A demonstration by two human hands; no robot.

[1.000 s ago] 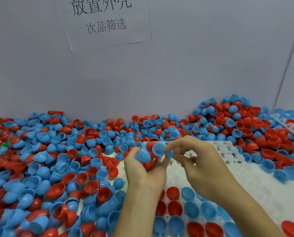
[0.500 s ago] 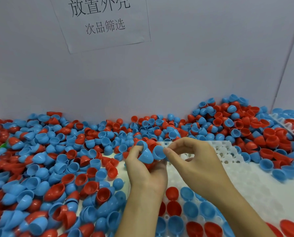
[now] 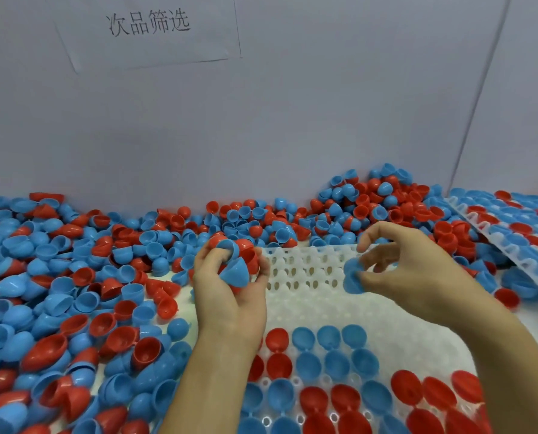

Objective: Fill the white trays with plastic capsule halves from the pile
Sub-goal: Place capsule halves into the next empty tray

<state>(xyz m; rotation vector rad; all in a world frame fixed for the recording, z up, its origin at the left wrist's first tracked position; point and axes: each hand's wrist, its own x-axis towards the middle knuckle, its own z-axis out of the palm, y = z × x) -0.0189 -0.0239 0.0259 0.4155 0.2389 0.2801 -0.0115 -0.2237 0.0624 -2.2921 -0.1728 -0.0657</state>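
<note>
Single head view, angled forward and down, close over tray [image 3: 324, 296]; wall behind

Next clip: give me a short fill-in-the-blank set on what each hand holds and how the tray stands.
1. The right hand pinches a single ____ capsule half.
2. The left hand holds a handful of blue and ____ halves.
3. The white tray is filled only in its ____ rows.

Missing: blue; red; near

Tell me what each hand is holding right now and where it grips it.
The left hand cups a bunch of red and blue capsule halves against its palm. The right hand pinches one blue capsule half by its rim.
</note>
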